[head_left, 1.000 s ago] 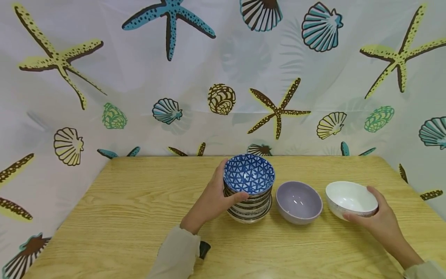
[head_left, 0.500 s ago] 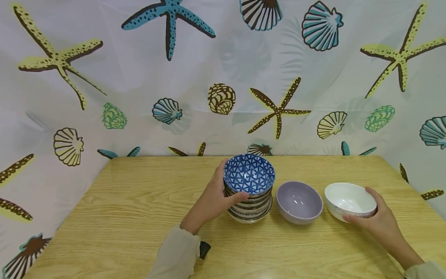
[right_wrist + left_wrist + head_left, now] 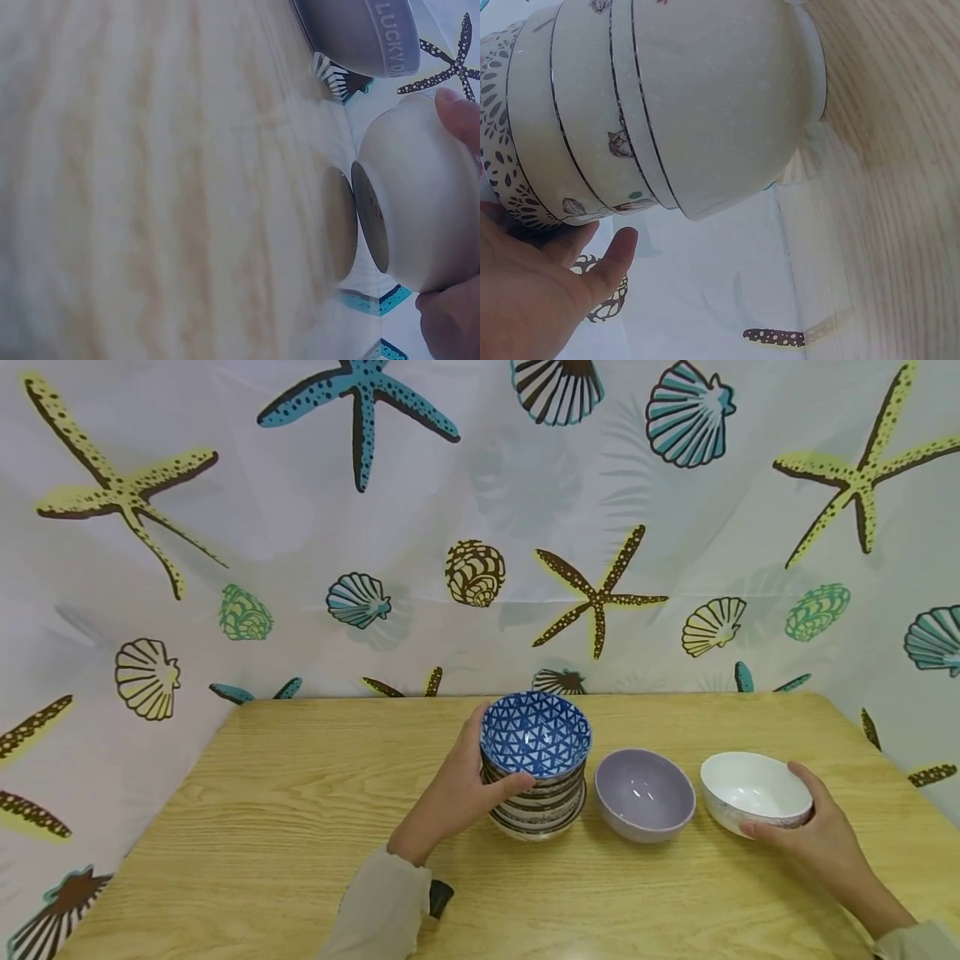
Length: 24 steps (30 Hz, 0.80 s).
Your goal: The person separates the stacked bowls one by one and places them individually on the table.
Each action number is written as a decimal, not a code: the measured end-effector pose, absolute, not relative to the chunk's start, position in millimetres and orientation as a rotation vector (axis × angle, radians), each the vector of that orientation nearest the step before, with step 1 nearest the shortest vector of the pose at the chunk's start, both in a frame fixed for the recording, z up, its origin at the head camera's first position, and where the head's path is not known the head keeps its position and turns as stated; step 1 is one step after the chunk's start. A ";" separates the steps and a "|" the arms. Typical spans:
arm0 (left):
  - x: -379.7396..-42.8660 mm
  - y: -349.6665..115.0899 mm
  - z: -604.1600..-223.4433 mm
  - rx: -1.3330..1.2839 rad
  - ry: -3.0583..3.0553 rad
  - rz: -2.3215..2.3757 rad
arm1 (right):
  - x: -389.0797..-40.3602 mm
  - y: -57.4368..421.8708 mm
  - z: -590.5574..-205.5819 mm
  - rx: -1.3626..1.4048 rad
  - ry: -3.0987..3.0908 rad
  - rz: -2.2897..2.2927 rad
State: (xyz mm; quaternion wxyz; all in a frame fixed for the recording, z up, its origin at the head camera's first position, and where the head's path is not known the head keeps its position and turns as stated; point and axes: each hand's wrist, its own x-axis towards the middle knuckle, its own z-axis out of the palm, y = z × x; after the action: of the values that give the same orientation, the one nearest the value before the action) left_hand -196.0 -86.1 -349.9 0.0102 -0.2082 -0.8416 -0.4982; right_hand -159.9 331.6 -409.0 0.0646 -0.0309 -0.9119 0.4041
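Observation:
My left hand [image 3: 459, 781] grips the upper part of a stack of bowls, thumb in front and fingers round the left side. On top sits a blue-and-white bowl [image 3: 536, 735] with a triangle pattern. Beneath it are several cream bowls [image 3: 712, 82] with dark rims, nested upright. At the right, my right hand [image 3: 817, 827] holds a white bowl [image 3: 756, 781] by its right side, between thumb and fingers. The right wrist view shows this bowl's base at or just above the table; I cannot tell whether it touches.
A purple bowl [image 3: 643, 795] stands upright between the stack and the white bowl, with narrow gaps on both sides. A small black object [image 3: 441, 897] shows beside the left sleeve. Behind the wooden table [image 3: 300, 793] hangs a shell-and-starfish cloth [image 3: 420, 635].
The white bowl and right hand shift very slightly left, then back. The left hand and the stack stay in place.

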 end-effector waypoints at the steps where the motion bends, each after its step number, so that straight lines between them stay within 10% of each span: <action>1: -196.2 -86.3 -349.8 -0.654 -2.621 -1.555 | -160.0 332.0 -408.7 -0.092 -2.756 1.219; 24: -195.8 -85.2 -348.1 -0.644 -2.630 -1.531 | -157.3 336.4 -411.9 -0.112 -2.865 1.268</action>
State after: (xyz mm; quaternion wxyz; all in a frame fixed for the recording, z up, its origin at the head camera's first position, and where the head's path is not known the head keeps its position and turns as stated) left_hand -195.8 -85.2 -348.1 0.0153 -0.2069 -0.8454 -0.4922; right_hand -157.3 336.4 -411.9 0.0032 -0.0356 -0.9138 0.4046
